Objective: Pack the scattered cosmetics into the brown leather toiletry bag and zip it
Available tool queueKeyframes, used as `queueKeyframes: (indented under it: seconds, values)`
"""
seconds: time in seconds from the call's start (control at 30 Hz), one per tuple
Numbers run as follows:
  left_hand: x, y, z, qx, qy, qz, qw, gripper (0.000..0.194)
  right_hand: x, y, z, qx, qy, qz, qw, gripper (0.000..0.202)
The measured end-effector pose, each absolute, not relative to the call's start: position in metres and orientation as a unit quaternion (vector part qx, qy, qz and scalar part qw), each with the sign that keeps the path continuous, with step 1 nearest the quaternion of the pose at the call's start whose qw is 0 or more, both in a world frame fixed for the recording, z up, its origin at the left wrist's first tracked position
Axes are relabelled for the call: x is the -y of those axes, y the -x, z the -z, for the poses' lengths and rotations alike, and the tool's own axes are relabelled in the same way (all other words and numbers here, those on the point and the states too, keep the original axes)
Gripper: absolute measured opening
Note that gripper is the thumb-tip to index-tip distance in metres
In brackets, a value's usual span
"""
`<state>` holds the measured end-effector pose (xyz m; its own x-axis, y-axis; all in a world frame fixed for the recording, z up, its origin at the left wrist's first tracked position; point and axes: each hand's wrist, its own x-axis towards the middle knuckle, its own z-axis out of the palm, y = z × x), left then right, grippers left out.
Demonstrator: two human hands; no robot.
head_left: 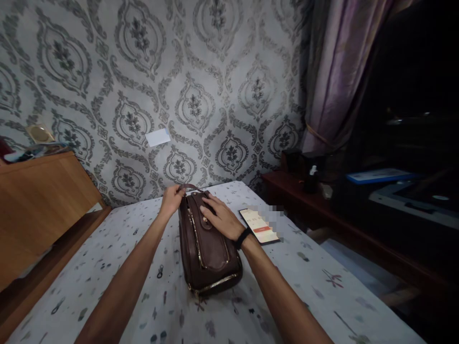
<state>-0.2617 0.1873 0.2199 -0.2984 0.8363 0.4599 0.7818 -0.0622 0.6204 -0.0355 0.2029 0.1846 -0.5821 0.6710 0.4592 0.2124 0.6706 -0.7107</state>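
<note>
A dark brown leather bag (211,248) with gold zippers lies on the patterned white sheet (154,306). At its far end my left hand (172,198) is closed around the bag's strap (190,186), fingers pinched together. My right hand (223,217), with a black band at the wrist, rests flat across the bag's upper right side, fingers stretched out near a round gold snap. Just right of the bag lies a phone (263,228) with a lit screen, partly blurred out.
A wooden headboard-like panel (46,191) with small items on top stands at the left. Damask wallpaper (193,105) rises behind. To the right are a dark red shelf (297,191) with a small bottle (313,179), a purple curtain (333,81) and a blue-edged flat object (380,176).
</note>
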Motion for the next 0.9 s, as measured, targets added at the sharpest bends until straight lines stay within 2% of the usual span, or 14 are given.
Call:
queueKeyframes:
  seconds: [0.23,0.43,0.6,0.7,0.9]
  values:
    - [-0.174,0.245,-0.218,-0.683,-0.576,-0.45,0.008,0.02,-0.207,0.032,-0.175,0.817,0.22,-0.343,0.408,0.059]
    - [-0.184,0.237,-0.233,-0.682,-0.605,-0.405,0.063,0.015,-0.196,0.023,-0.17,0.797,0.228,-0.351,0.435,0.06]
    - [-0.209,0.221,-0.239,-0.681,-0.63,-0.353,0.123,0.023,-0.185,0.017,-0.164,0.773,0.22,-0.356,0.477,0.054]
    - [-0.223,0.216,-0.238,-0.695,-0.62,-0.348,0.112,0.019,-0.181,0.015,-0.16,0.758,0.218,-0.355,0.502,0.047]
    - [-0.231,0.216,-0.234,-0.705,-0.598,-0.374,0.077,0.025,-0.175,0.013,-0.159,0.754,0.219,-0.338,0.52,0.043]
